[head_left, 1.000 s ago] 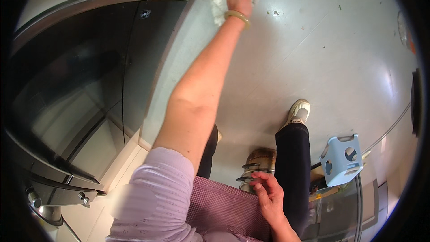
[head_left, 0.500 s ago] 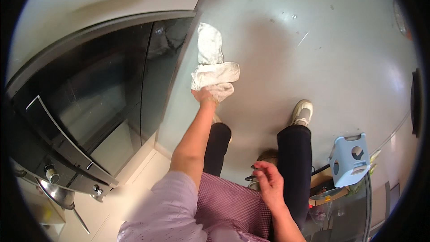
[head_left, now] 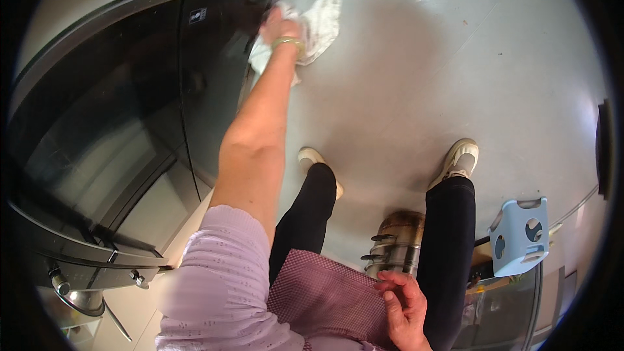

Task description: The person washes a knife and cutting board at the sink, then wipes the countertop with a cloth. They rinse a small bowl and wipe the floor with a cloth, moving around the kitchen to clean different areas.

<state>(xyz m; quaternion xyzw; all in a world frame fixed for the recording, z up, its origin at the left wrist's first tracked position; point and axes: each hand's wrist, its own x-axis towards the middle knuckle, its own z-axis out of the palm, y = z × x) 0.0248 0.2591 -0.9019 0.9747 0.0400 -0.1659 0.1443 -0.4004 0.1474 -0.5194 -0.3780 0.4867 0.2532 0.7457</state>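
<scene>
My left hand (head_left: 279, 28) reaches far forward with a greenish bangle at its wrist. It grips a whitish cloth (head_left: 324, 29), bunched under the hand and loose on both sides. The cloth lies against the right edge of the black glossy appliance front (head_left: 218, 58); its contact with the floor is hard to make out. My fingers are slightly blurred and partly lost in the fabric. My right hand (head_left: 406, 309) rests by my right thigh, over the purple checked apron (head_left: 325, 292). Its fingers are loosely curled with the thumb apart, and it holds nothing.
Stacked metal pots (head_left: 396, 240) stand on the grey floor (head_left: 390, 110) between my legs. A light blue plastic stool (head_left: 520, 240) is at the right, beside a glass-fronted cabinet (head_left: 500, 315). Knobs (head_left: 60, 282) and a metal pan (head_left: 84, 302) are at lower left.
My left hand has moved forward with the cloth, which is now more bunched. My right hand has lowered slightly. The view has shifted, showing more of the pots; the green strip has left it.
</scene>
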